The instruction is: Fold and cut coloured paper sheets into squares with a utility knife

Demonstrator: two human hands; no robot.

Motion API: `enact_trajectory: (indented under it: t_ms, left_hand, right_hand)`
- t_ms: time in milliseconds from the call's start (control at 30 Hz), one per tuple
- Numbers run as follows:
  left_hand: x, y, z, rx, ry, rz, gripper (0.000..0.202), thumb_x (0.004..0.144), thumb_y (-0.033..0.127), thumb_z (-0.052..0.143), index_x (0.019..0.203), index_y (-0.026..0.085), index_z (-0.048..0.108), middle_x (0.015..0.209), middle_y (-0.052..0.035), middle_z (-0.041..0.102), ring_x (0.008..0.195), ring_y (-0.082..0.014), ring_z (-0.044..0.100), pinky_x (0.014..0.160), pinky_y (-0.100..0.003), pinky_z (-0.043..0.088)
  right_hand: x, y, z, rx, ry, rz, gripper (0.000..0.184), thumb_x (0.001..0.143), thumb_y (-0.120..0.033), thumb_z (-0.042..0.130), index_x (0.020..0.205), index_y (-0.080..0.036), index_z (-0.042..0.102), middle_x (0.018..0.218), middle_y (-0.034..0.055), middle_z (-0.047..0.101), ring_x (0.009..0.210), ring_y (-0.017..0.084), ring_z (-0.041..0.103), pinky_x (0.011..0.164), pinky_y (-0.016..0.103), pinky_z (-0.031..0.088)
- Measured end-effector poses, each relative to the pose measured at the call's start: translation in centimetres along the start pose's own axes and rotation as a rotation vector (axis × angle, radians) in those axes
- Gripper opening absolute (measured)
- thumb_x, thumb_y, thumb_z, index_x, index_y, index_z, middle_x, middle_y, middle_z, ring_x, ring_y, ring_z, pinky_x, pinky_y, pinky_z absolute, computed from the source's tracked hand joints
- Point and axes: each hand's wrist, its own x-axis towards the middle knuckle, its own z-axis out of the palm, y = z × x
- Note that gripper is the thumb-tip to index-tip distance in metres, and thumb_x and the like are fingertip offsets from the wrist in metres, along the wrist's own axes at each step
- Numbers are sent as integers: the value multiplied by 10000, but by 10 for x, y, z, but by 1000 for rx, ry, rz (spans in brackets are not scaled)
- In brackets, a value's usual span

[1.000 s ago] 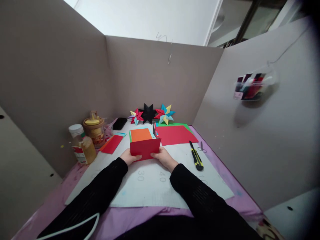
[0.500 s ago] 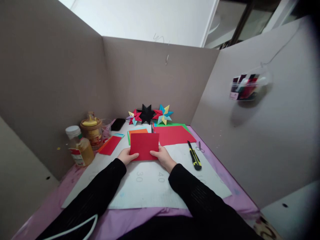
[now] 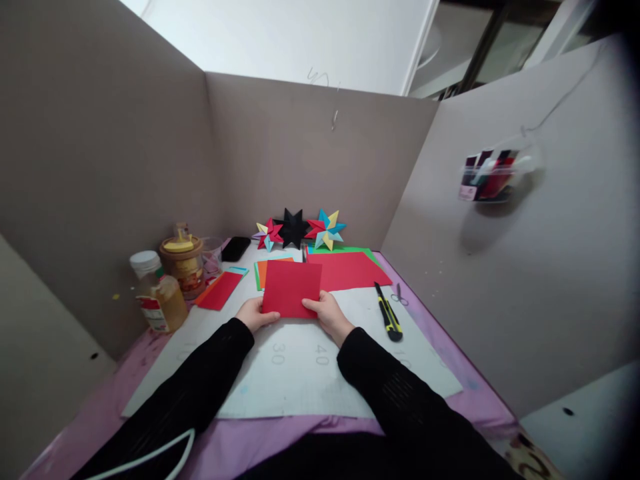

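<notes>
A square sheet of red paper [image 3: 292,288] is held upright over the mat, slightly tilted. My left hand [image 3: 257,314] grips its lower left corner, thumb on the near face. At the lower right edge, my right hand [image 3: 327,316] pinches it the same way; the fingers behind the sheet are hidden. Behind it lie orange and green papers [image 3: 262,274], partly covered from sight. A large red sheet [image 3: 355,270] rests on green paper to the right. Left of my hands is a stack of narrow strips with a red one [image 3: 222,291] on top.
A yellow-black utility knife [image 3: 389,313] and small scissors [image 3: 400,296] lie at the right. Folded paper stars [image 3: 293,229] lean on the back wall. A glue bottle [image 3: 159,293], a lidded jar [image 3: 184,267], a clear cup [image 3: 212,257] and a black phone [image 3: 236,249] stand or lie left.
The red sheet has risen a little and shifted slightly right, tilting in my hands. Both hands keep their hold on it.
</notes>
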Motion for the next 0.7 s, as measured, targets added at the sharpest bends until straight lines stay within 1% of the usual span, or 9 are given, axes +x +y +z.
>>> enact_trajectory:
  t_ms: [200,300,367,467,533,633,700]
  left_hand:
    - [-2,1,0,47,27,-4,345,570,333,739,798,111,606,524,-8,623,416,-109,490,427,-222,354]
    - [-5,7,1,53,53,-7,318,575,334,733,775,117,615,496,1,615,400,-114,495,411,-222,357]
    - [-7,13,2,31,84,1,311,570,330,735,768,118,623,510,-4,625,425,-129,531,432,-234,398]
    - [-9,23,6,-23,182,66,322,559,331,743,770,113,633,592,-37,667,514,-166,606,524,-269,479]
    - [-10,28,11,-40,274,130,335,570,351,735,780,109,640,622,-53,678,549,-184,629,561,-285,502]
    - [-11,32,20,-16,406,206,321,591,377,710,751,106,644,586,-51,666,549,-187,627,548,-276,498]
    - [-12,32,25,6,477,245,296,601,375,693,727,112,642,576,-43,662,558,-182,624,538,-264,490]
  right_hand:
    - [-1,-3,3,1,-3,-12,365,575,-265,748,903,-138,650,867,98,699,775,240,647,778,402,488]
    - [-2,-6,4,16,-9,-9,353,580,-250,750,897,-138,645,871,96,696,774,235,643,776,392,483]
    - [-2,-9,4,57,-17,-23,342,599,-250,745,907,-147,638,884,89,691,783,223,637,779,376,478]
    - [-4,-12,8,168,-20,-53,352,641,-292,726,960,-201,610,954,59,673,824,199,623,761,341,473]
    - [-5,-10,15,205,-33,-38,328,647,-313,724,941,-227,607,940,34,665,819,179,611,725,311,468]
    - [-7,-3,32,107,-83,3,230,614,-290,744,788,-187,634,754,20,653,693,140,578,617,247,425]
    - [-8,2,45,31,-68,-2,188,605,-277,743,694,-158,627,635,13,623,591,115,531,543,226,370]
